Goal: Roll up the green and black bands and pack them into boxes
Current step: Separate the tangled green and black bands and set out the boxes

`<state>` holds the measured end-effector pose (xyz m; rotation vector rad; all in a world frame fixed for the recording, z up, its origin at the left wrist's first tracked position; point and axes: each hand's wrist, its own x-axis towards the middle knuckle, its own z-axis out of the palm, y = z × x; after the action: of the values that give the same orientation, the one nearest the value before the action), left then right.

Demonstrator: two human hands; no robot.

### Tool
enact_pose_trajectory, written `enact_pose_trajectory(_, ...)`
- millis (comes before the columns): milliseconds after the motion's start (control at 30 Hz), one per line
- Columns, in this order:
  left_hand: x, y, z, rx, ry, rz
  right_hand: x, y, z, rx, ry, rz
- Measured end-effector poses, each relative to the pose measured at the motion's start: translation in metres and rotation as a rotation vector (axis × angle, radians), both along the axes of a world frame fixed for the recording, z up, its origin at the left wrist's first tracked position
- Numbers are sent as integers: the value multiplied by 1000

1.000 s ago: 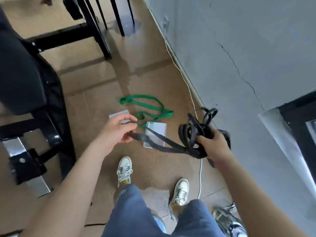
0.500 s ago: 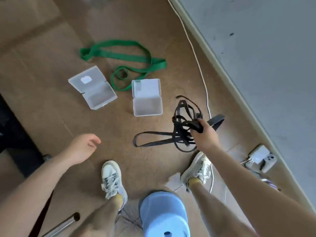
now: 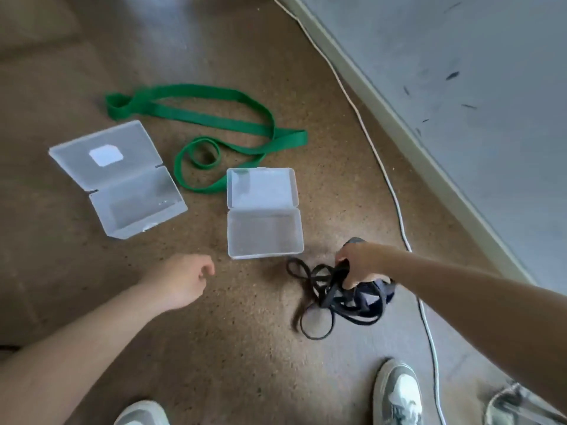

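Observation:
A tangled black band [image 3: 329,297] lies in a heap on the brown floor, and my right hand [image 3: 357,265] is shut on its top. My left hand [image 3: 184,279] hovers to the left with loosely curled fingers and holds nothing. Two clear plastic boxes lie with lids flat: the left box [image 3: 122,182] and the right box [image 3: 264,213], both with nothing inside. The green band [image 3: 214,121] lies unrolled in loose loops beyond the boxes.
A white cable [image 3: 395,204] runs along the floor beside the grey wall [image 3: 460,87] on the right. My two shoes [image 3: 399,394] show at the bottom edge. A shiny object [image 3: 515,406] sits at the bottom right corner.
My left hand let go of the black band. My right hand lowered the band into a heap on the floor near the right box. The view dropped closer to the floor.

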<state>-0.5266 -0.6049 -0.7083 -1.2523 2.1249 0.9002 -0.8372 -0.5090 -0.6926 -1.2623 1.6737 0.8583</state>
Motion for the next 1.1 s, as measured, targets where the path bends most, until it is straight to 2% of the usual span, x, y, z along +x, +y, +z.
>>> enact_pose_trajectory(133, -21, -3, 9, 32, -20, -109, -12, -33, 23, 49, -134, -133)
enact_pose_trajectory(200, -21, -5, 22, -21, -57, -174, -13, -35, 35, 44, -175, -140)
enact_pose_trajectory(267, -17, -9, 38, -99, -85, -193, -8, -29, 41, -6, -115, -20)
enact_pose_trajectory(367, -11, -14, 63, -200, -162, -240, -3, -12, 44, -199, 80, 197)
enact_pose_trajectory(467, -2, -5, 93, -315, -188, -235, -8, 14, 54, -258, 190, 241)
enact_pose_trajectory(533, 2, 7, 111, -300, -253, -257, -15, 29, 63, -282, 220, 222)
enact_pose_trajectory(633, -3, 22, 130, -321, -387, -313, -27, 37, 74, -389, 228, 59)
enact_pose_trajectory(700, -10, 25, 140, -371, -376, -260, -25, 36, 89, -471, 173, -23)
enact_pose_trajectory(767, -15, 30, 147, -409, -366, -222, -11, 34, 104, -533, 110, -14)
enact_pose_trajectory(900, -15, 34, 143, -549, -378, -265, 12, 14, 105, -702, -19, 50)
enact_pose_trajectory(1000, -9, 20, 118, -611, -356, -235, 29, -12, 77, -683, -24, 137)
enact_pose_trajectory(1100, -10, -8, 70, -522, -274, -105, 58, -30, 39, -597, -72, 205)
